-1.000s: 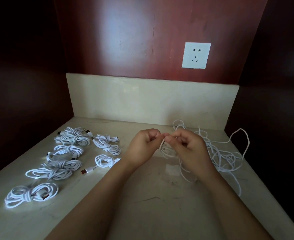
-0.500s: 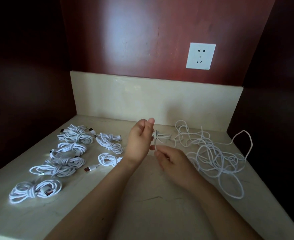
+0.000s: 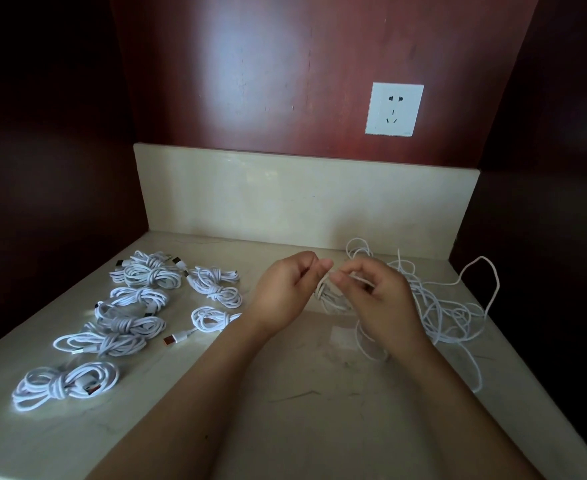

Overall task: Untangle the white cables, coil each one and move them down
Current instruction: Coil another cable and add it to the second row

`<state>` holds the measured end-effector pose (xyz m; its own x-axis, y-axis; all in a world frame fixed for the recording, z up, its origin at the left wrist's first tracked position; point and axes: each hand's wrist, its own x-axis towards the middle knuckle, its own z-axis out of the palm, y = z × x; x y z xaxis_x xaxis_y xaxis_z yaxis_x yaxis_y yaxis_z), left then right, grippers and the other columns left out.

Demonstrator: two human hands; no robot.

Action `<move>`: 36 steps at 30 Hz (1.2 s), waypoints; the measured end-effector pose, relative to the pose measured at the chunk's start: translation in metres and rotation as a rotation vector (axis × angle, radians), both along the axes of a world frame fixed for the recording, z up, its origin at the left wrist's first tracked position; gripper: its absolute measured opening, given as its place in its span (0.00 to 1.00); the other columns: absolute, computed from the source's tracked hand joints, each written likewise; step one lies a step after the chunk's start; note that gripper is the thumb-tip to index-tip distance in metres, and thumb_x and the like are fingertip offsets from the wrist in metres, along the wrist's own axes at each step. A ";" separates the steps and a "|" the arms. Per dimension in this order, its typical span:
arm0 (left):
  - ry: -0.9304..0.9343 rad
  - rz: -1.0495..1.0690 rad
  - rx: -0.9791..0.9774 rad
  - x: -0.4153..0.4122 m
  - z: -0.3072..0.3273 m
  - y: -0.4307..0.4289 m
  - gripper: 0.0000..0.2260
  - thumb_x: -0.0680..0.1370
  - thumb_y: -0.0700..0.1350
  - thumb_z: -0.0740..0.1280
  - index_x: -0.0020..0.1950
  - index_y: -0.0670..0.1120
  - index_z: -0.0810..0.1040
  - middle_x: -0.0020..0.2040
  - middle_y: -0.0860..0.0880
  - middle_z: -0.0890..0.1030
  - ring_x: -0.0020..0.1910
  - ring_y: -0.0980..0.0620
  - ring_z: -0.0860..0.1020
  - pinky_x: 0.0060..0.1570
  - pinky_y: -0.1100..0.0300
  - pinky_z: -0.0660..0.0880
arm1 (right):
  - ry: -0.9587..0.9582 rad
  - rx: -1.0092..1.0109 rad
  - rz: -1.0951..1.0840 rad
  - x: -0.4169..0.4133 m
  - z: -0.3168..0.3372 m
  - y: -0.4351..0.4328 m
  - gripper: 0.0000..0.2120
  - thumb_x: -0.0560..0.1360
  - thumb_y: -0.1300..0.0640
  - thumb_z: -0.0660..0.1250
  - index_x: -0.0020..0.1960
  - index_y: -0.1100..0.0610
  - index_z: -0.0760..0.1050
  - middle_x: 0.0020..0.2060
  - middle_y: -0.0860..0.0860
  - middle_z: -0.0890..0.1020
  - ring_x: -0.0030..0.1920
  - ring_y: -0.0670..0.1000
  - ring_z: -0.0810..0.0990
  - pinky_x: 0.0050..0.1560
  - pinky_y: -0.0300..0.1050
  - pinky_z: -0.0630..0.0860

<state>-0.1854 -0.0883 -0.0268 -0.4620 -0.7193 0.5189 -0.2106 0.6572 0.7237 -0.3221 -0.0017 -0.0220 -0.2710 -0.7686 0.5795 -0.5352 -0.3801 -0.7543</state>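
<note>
A loose tangle of white cables [image 3: 447,306] lies on the right side of the pale stone counter [image 3: 302,393]. A small part-wound coil [image 3: 330,296] of one cable hangs between my hands above the counter's middle. My left hand [image 3: 285,292] pinches the top of this coil with thumb and fingertips. My right hand [image 3: 378,299] pinches a strand of the same cable right beside it, fingers curled. Its tail runs down under my right wrist. Several finished white cable coils [image 3: 139,303] lie in rows on the left.
A cream backsplash [image 3: 302,199] closes the back, with a white wall socket [image 3: 394,109] on the red-brown panel above. Dark panels stand close on both sides. One small coil with an orange-tipped plug [image 3: 212,320] lies near my left wrist.
My right hand has risen from below the coil and come level with my left hand. My left hand's fingers have closed from upright onto the coil top. The view has shifted slightly.
</note>
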 end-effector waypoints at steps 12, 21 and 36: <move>0.457 0.062 0.233 -0.002 0.017 0.013 0.17 0.84 0.49 0.55 0.36 0.46 0.63 0.26 0.56 0.63 0.25 0.59 0.62 0.28 0.65 0.64 | 0.369 0.262 0.120 0.024 -0.022 -0.001 0.08 0.81 0.50 0.61 0.47 0.45 0.78 0.31 0.35 0.77 0.34 0.38 0.74 0.37 0.38 0.68; -0.048 0.193 -0.058 0.008 0.004 -0.004 0.18 0.82 0.54 0.59 0.34 0.52 0.63 0.27 0.52 0.70 0.30 0.52 0.69 0.36 0.52 0.69 | 0.416 0.124 0.099 0.025 -0.006 0.008 0.15 0.75 0.44 0.57 0.41 0.51 0.76 0.27 0.48 0.72 0.29 0.48 0.69 0.32 0.46 0.66; 0.379 -0.122 0.148 -0.003 0.014 0.018 0.15 0.85 0.43 0.54 0.38 0.45 0.66 0.28 0.55 0.65 0.26 0.59 0.63 0.29 0.67 0.63 | 0.015 0.177 -0.009 0.000 -0.015 -0.005 0.12 0.81 0.60 0.63 0.44 0.48 0.81 0.34 0.41 0.81 0.35 0.41 0.76 0.38 0.42 0.71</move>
